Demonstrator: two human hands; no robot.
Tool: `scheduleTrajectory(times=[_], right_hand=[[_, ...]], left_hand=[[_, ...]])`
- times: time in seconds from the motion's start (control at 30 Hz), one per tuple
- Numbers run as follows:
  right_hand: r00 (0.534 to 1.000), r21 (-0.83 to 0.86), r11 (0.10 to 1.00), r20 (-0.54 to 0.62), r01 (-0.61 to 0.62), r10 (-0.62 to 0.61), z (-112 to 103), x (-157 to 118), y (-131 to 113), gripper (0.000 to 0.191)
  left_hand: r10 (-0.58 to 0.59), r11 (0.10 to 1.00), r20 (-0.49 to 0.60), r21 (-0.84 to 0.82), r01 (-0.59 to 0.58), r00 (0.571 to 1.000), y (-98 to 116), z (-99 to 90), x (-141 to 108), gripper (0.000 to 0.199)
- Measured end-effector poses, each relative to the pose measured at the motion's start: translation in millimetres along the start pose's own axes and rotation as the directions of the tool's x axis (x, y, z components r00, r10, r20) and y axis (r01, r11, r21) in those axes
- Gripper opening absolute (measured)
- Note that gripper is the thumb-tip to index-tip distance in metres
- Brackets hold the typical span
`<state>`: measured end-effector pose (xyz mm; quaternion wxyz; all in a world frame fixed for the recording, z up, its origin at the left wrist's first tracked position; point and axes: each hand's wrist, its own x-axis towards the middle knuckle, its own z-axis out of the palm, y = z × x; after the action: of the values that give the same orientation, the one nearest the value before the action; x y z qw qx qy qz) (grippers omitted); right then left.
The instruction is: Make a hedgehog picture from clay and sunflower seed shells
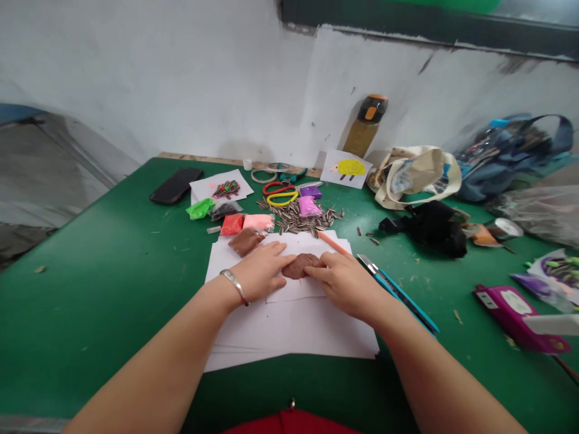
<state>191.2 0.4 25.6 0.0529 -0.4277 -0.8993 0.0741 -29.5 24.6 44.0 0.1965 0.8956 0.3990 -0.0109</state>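
Note:
A flattened oval of brown modelling clay [298,266] lies on white paper sheets [294,331] in front of me. My left hand [262,271] rests flat on the paper, fingers stretched, with fingertips at the clay's left edge. On the other side my right hand [341,280] is curled, its fingers pressed on the clay's right edge; its fingertips are partly hidden. An orange pencil [332,243] lies just beyond that hand. Close to the left hand is a bag of brown clay [245,241]. A blue utility knife [393,289] sits right of the paper.
Sunflower seeds [294,218], yellow-handled scissors [283,198] and clay packets, one red [232,225], lie behind the paper. A yellow hedgehog picture [347,170] and a bottle [364,129] lean at the wall. A phone [176,185] is left, a cloth bag [416,175] right.

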Motion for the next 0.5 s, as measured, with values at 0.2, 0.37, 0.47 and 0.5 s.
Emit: scheduleTrajectory(times=[0.2, 0.37, 0.47, 0.5], right_hand=[[0.999, -0.041, 0.998, -0.011, -0.051, 0.05, -3.1, -2.4, 3.1, 0.046], [0.996, -0.044, 0.996, 0.028, -0.078, 0.08, -6.4, -5.2, 7.2, 0.046], [0.994, -0.038, 0.994, 0.044, -0.101, 0.102, -9.1, -6.6, 9.1, 0.049], [0.993, -0.04, 0.994, 0.06, -0.1, 0.103, -9.8, -7.0, 9.5, 0.047]], left_hand=[[0.012, 0.999, -0.001, 0.034, -0.012, 1.0, -0.5, 3.4, -0.6, 0.039], [0.013, 0.999, -0.01, 0.049, -0.012, 1.0, -3.4, 6.8, -1.1, 0.042], [0.014, 0.998, -0.007, 0.056, -0.013, 1.0, -4.8, 8.0, -1.2, 0.044], [0.013, 0.998, -0.002, 0.058, -0.012, 1.0, -5.1, 8.2, -1.2, 0.044]])
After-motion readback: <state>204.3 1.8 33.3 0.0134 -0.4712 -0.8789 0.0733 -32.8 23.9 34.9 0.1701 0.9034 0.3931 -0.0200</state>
